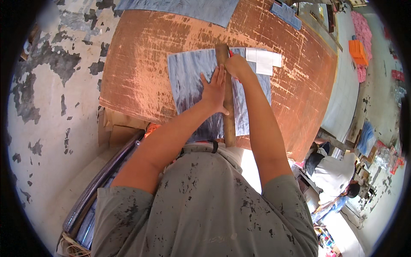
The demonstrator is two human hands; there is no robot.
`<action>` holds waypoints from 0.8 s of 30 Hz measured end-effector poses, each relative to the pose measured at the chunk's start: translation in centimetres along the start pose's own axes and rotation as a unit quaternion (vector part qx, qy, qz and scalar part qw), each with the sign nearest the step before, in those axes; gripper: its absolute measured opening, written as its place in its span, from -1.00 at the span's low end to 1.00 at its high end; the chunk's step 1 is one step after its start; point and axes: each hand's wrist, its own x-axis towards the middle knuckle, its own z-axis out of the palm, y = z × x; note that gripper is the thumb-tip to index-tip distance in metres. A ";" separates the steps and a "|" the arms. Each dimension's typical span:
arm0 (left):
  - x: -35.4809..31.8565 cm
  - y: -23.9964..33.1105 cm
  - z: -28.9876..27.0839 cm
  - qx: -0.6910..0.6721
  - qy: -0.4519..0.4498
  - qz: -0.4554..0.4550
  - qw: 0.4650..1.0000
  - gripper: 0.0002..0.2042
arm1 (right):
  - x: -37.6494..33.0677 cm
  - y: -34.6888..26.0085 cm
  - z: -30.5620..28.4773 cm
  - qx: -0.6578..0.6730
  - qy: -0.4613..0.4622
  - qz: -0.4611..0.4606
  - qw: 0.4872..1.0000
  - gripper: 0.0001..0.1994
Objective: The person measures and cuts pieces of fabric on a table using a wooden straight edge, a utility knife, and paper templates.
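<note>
A blue-grey streaked sheet point(192, 77) lies on the worn reddish-brown table in front of me. Across it, running away from my waist, rests a long brown wooden straightedge point(229, 103). My left hand point(214, 92) lies flat with fingers stretched, pressing on the sheet and the straightedge's left edge. At the far end of the straightedge, my right hand point(238, 67) is closed around a slim red tool point(231, 53) against its right side; most of the tool is hidden by the fingers. White paper pieces point(264, 61) lie over the sheet's far right corner.
More blue sheets lie at the table's point(137, 64) far edge point(184, 9) and far right point(286, 16). Wrapped rolls point(102, 188) stand at my left by a peeling wall. Another person point(334, 173) works at the right. An orange crate point(358, 52) sits farther off.
</note>
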 end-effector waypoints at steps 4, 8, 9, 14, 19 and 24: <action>0.1 -0.2 0.1 -0.018 -0.006 0.001 1.000 0.63 | -3.9 -2.1 0.7 0.184 0.060 0.156 0.969 -0.64; -0.2 0.0 0.5 -0.050 0.026 0.008 0.998 0.63 | -9.6 -1.6 4.3 0.141 0.055 0.126 0.980 -0.64; 0.0 -0.1 0.5 -0.061 0.033 0.005 0.998 0.64 | -11.0 -1.3 5.5 0.124 0.049 0.112 0.985 -0.63; -0.2 -0.5 1.0 -0.075 0.042 0.016 0.996 0.66 | -18.3 -3.0 10.0 0.267 0.068 0.200 0.940 -0.56; 0.1 -0.3 1.0 -0.090 0.056 0.025 0.994 0.65 | -24.0 -3.4 13.8 0.277 0.047 0.253 0.926 -0.60; 0.3 -0.2 0.4 -0.083 0.024 0.019 0.996 0.66 | -29.1 -2.5 18.7 0.283 0.048 0.242 0.927 -0.63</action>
